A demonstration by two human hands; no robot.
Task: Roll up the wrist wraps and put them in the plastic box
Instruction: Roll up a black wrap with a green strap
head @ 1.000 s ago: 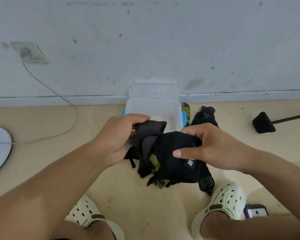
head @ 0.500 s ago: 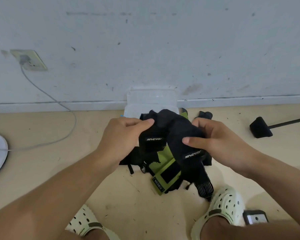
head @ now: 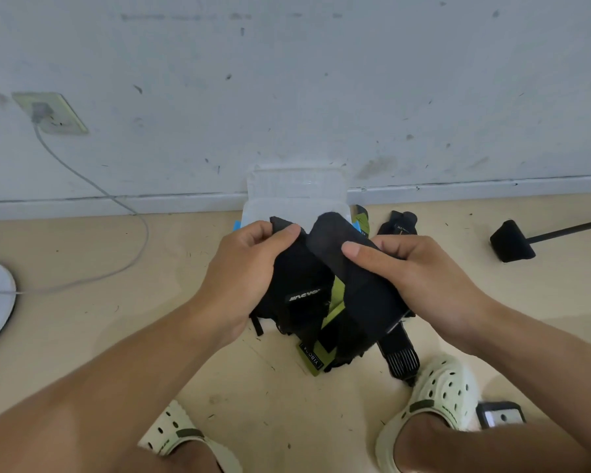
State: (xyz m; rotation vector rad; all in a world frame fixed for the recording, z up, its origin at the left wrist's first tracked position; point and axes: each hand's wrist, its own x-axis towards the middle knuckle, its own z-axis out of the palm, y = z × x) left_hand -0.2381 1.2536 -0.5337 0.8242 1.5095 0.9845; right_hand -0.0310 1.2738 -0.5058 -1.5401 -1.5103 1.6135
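both hands (head: pixel 239 285) gripping wrist wraps (head: pixel 338 295), plastic box (head: pixel 297 196) behind

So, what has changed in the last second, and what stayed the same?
Both hands, left hand and right hand, keep gripping the black-and-green fabric wrist wraps and have spread them apart, exposing green strap. The clear plastic box with blue clips stayed open by the wall.

Wrist wraps (head: pixel 325 295): matt black woven cloth, olive-green fabric panels. Plastic box (head: pixel 297 199): translucent, slightly glossy plastic. Floor (head: pixel 82 322): smooth beige, speckled. Clogs (head: pixel 437 390): matt pale foam-like plastic, perforated.
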